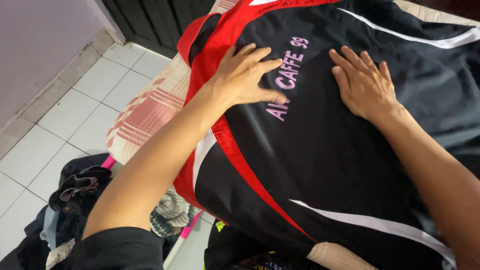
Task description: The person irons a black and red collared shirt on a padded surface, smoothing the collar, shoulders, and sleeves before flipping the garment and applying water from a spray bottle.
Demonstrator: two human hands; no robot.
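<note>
Both hands, left hand point(246, 75) and right hand point(364, 85), press flat on the black jersey point(320, 160), each grip open, grasping nothing.

Left hand point(245, 77) flat, fingers point(260, 65) spread; right hand point(365, 85) flat, palm down.

A single head-worn camera looks steeply down and forward from the person's own eye level, close over an ironing board point(150, 112) that runs from lower right to upper left. Both forearms enter from the bottom edge, the left hand point(245, 75) and right hand point(365, 85) near frame centre. White floor tiles point(75, 115) fill the left side; no second view overlaps.
</note>
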